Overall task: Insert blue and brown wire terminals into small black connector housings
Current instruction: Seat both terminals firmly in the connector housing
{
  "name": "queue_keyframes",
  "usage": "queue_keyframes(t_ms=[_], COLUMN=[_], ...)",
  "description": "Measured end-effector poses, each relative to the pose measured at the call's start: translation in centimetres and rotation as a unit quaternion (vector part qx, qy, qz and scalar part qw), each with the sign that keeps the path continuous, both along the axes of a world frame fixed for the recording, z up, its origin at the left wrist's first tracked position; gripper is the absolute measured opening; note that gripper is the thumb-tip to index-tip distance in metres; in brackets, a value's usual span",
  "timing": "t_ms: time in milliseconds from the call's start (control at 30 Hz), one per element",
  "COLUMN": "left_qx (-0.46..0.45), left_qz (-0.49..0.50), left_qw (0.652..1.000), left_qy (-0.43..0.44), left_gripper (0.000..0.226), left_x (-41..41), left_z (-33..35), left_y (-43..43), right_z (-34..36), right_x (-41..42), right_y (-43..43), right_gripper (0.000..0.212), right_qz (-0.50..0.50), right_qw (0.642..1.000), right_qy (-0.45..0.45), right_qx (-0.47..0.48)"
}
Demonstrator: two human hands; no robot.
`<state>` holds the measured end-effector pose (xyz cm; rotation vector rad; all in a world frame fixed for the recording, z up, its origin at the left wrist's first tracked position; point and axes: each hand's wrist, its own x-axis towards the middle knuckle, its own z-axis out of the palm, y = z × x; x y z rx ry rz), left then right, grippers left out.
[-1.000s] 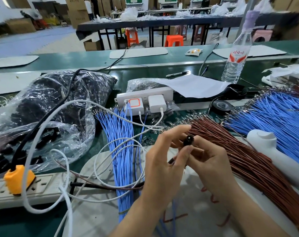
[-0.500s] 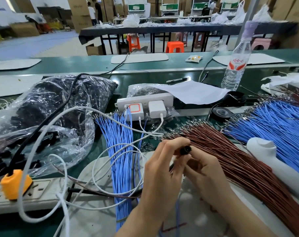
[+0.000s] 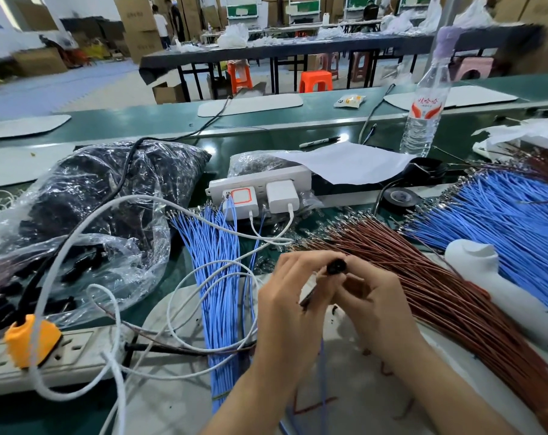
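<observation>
A small black connector housing (image 3: 336,266) sits between the fingertips of both hands at the centre of the view. My left hand (image 3: 290,304) pinches it from the left; my right hand (image 3: 373,304) pinches it from the right, fingers curled. A thin blue wire (image 3: 322,368) hangs down from between the hands. A bundle of blue wires (image 3: 217,277) lies left of the hands, a brown wire bundle (image 3: 439,296) fans out to the right, and a second blue bundle (image 3: 511,221) lies at the far right. A clear bag of black housings (image 3: 87,221) rests at the left.
A white power strip with chargers (image 3: 260,186) stands behind the hands, its white cables (image 3: 185,296) looping across the mat. Another power strip with an orange plug (image 3: 31,340) lies front left. A white tool (image 3: 498,284), black tape roll (image 3: 400,197), paper sheet (image 3: 345,163) and water bottle (image 3: 425,105) are to the right.
Both hands have kept hold of the black housing, with the fingers shifting slightly around it. The view has dipped a little; nothing on the table has moved.
</observation>
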<state>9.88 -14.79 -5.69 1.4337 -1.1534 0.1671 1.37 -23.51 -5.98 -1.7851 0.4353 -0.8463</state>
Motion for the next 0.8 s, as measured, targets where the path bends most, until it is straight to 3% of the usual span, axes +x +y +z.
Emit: queue_keyframes(t_ms=[133,267,400,533,800], left_qx=[-0.005,-0.016,-0.01,0.005,0.031], left_qz=[0.008,-0.03,-0.039,-0.038,-0.031], left_qw=[1.0,0.998,0.996,0.994,0.996], left_qy=[0.0,0.058,0.084,0.106,0.078], left_gripper=[0.019,0.015,0.017,0.022,0.019], left_x=[-0.1,-0.1,0.1,0.2,0.3], left_z=[0.1,-0.1,-0.1,-0.2,-0.2], left_y=[0.0,0.1,0.0,-0.1,-0.2], right_z=[-0.2,-0.3,0.5,2.0,2.4], right_x=[0.2,0.3,-0.1,-0.8,-1.0], right_y=[0.0,-0.3,-0.5,-0.2,0.7], right_gripper=[0.02,0.011,0.03,0.021,0.006], right_qz=[-0.034,0.002,-0.082,-0.087,-0.062], right_qw=[0.999,0.997,0.993,0.984,0.991], right_qy=[0.024,0.068,-0.035,-0.143,-0.121], right_qx=[-0.002,0.046,0.077,0.059,0.008])
